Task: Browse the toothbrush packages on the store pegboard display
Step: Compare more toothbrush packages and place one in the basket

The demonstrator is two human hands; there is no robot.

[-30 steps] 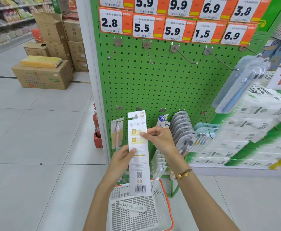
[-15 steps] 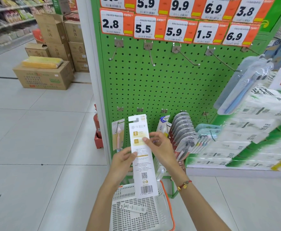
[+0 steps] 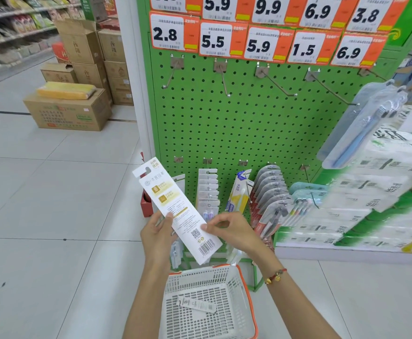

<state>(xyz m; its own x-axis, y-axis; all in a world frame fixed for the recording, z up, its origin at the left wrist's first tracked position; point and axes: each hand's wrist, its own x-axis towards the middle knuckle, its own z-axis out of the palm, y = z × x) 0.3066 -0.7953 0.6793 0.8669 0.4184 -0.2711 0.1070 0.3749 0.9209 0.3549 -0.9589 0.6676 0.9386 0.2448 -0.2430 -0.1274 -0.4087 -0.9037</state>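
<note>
You hold one package (image 3: 175,211) out in front of the pegboard (image 3: 249,123), its printed back toward you and its hang-hole end tipped up and to the left. Your left hand (image 3: 157,234) grips its left edge, thumb on the face and fingers behind. Your right hand (image 3: 229,230) pinches the right edge lower down, near the QR code, with the fingers curled.

To read it well, level the card so the text runs straight, and keep both thumbs off the print: your left thumb sits just beside the small text block, and the right fingertips are touching the code area. Hold by the margins only. The card is long and thin, so it will likely flex if you squeeze; a light pinch at each edge is enough.

When you are done, I would guess it belongs on a lower hook (image 3: 207,161), where like packages hang in a row. Line the slot up with the hook tip before you push, and steady the bottom with one hand so the card does not swing into the neighbours.

The basket (image 3: 247,289) stands on the floor right below your hands, with a small pack (image 3: 196,304) lying in it. Mind that a slip would drop the card in there.
</note>
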